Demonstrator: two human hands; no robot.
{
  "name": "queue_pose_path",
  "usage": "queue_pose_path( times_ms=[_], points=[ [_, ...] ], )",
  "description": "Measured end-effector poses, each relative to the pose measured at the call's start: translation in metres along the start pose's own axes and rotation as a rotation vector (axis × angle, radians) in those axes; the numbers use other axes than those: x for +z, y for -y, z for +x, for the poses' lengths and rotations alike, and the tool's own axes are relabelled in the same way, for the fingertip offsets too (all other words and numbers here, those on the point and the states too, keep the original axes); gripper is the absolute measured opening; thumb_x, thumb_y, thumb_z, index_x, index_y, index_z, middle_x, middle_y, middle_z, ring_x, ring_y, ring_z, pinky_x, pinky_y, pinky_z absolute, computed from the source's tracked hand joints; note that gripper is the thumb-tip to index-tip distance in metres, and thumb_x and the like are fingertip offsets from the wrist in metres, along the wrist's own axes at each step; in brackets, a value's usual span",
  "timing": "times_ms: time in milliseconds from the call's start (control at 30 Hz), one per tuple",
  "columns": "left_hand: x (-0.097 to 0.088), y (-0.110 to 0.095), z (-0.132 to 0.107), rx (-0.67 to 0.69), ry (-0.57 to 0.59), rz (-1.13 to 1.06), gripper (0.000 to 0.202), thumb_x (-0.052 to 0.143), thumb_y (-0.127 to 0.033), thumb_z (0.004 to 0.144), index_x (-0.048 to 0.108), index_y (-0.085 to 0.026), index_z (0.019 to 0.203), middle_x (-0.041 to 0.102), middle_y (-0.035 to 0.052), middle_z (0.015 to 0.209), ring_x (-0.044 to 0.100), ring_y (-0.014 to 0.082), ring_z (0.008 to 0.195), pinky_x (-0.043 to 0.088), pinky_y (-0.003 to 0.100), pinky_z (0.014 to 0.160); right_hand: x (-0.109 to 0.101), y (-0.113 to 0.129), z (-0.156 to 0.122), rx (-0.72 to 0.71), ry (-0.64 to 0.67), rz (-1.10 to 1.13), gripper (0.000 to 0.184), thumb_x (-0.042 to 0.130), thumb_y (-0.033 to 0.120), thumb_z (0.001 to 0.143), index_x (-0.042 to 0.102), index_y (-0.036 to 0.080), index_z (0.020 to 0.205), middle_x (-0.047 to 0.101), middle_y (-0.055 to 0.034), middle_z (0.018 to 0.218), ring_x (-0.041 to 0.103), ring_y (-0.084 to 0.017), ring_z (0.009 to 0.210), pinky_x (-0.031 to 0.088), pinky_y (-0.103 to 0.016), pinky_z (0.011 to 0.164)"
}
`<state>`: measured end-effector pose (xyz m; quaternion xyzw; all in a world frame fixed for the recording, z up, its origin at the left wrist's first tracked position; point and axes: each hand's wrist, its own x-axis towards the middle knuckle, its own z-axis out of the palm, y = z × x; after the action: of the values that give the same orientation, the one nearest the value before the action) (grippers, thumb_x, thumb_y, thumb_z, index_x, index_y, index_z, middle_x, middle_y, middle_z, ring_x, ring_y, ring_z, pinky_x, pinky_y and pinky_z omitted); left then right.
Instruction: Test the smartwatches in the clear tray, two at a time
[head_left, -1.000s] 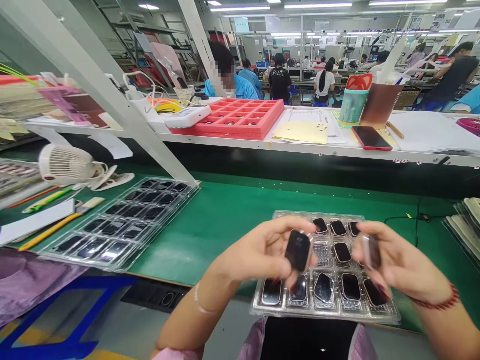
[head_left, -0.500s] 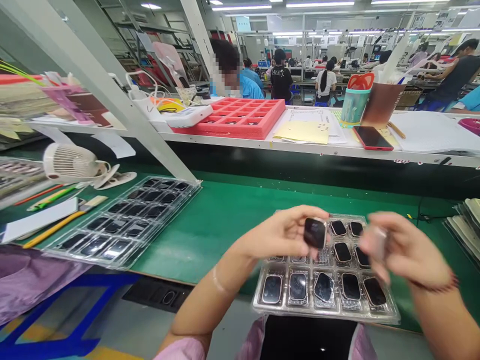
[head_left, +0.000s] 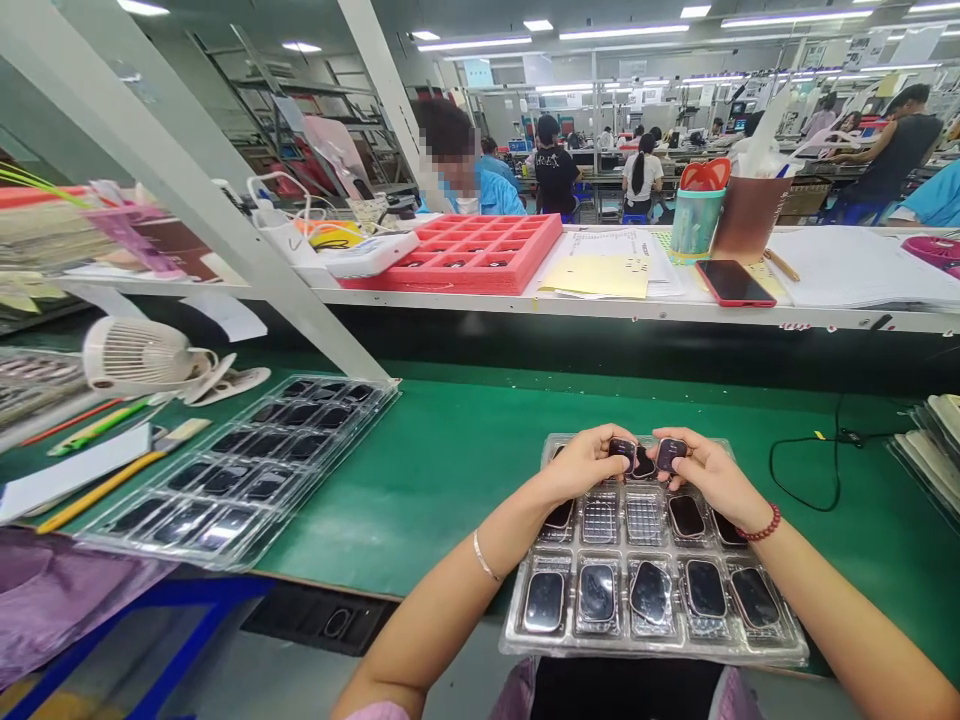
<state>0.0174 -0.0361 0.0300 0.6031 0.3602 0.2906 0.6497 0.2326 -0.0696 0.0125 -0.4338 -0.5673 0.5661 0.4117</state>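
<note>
My left hand (head_left: 583,462) is closed on a square watch case (head_left: 621,451) with a dark screen, pinched between thumb and fingers. In my right hand (head_left: 716,478) is a similar watch case (head_left: 670,455), its dark face turned up toward me. Both are held close together over the back row of a clear plastic tray (head_left: 652,651). Another dark watch case (head_left: 643,463) shows between them, partly hidden; I cannot tell whether it is touched. Several more watch cases, such as one in the front row (head_left: 597,592), lie in the tray's pockets. Two middle-row pockets hold none.
A second clear tray (head_left: 259,545) of dark watch faces lies to the left, near a brush (head_left: 112,482) and a white fan (head_left: 139,355). On the shelf ahead stand a red foam tray (head_left: 450,285), papers and a phone (head_left: 735,284). A black cable (head_left: 806,505) lies right.
My right hand has moved left, close to my left hand, and its blurred watch case now shows its dark face clearly. My left hand keeps its watch case. The view has tilted slightly upward.
</note>
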Motion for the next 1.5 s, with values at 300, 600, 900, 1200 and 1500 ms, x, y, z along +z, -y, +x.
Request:
queue_pose_path(
  times_ms=[300, 600, 900, 1200, 1500],
  points=[
    [0.000, 0.005, -0.003, 0.020, -0.043, -0.028, 0.029, 0.067, -0.017, 0.070, 0.057, -0.014, 0.097, 0.063, 0.0033, 0.081, 0.056, 0.0117, 0.069, 0.047, 0.027, 0.067, 0.002, -0.002, -0.001, -0.019, 0.026, -0.052, 0.040, 0.057, 0.022, 0.079, 0.053, 0.019, 0.119, 0.067, -0.0102, 0.107, 0.065, -0.015, 0.072, 0.056, -0.032, 0.064],
    [-0.004, -0.001, -0.005, 0.011, -0.020, -0.080, 0.060, 0.065, -0.032, 0.079, 0.047, -0.019, 0.135, 0.064, 0.0062, 0.090, 0.059, 0.0137, 0.074, 0.043, 0.024, 0.061, -0.005, -0.007, -0.001, 0.033, 0.028, 0.160, 0.055, 0.059, 0.030, 0.087, 0.042, 0.029, 0.140, 0.064, -0.0051, 0.103, 0.063, -0.016, 0.083, 0.057, -0.035, 0.077],
    [-0.008, 0.009, -0.003, 0.010, 0.144, -0.117, 0.066, 0.070, -0.039, 0.076, 0.046, -0.023, 0.135, 0.060, 0.0078, 0.106, 0.060, 0.0117, 0.069, 0.040, 0.022, 0.056, -0.008, -0.004, 0.000, 0.061, 0.070, 0.201, 0.045, 0.072, 0.030, 0.078, 0.060, 0.024, 0.120, 0.065, -0.0033, 0.095, 0.052, -0.008, 0.058, 0.052, -0.023, 0.055],
    [-0.008, 0.012, -0.003, 0.014, 0.189, -0.103, 0.056, 0.070, -0.038, 0.076, 0.048, -0.022, 0.125, 0.057, 0.0079, 0.108, 0.057, 0.0080, 0.064, 0.041, 0.022, 0.056, -0.006, -0.002, -0.001, 0.031, 0.142, 0.098, 0.046, 0.070, 0.033, 0.079, 0.058, 0.022, 0.122, 0.064, -0.0047, 0.094, 0.052, -0.010, 0.061, 0.050, -0.021, 0.050],
    [-0.009, 0.015, -0.002, 0.016, 0.197, -0.114, 0.055, 0.071, -0.039, 0.075, 0.050, -0.021, 0.122, 0.056, 0.0070, 0.106, 0.057, 0.0078, 0.065, 0.043, 0.023, 0.058, -0.005, -0.001, -0.002, 0.035, 0.148, 0.055, 0.045, 0.070, 0.034, 0.079, 0.058, 0.024, 0.121, 0.063, -0.0037, 0.093, 0.050, -0.009, 0.057, 0.051, -0.022, 0.050]
  ],
)
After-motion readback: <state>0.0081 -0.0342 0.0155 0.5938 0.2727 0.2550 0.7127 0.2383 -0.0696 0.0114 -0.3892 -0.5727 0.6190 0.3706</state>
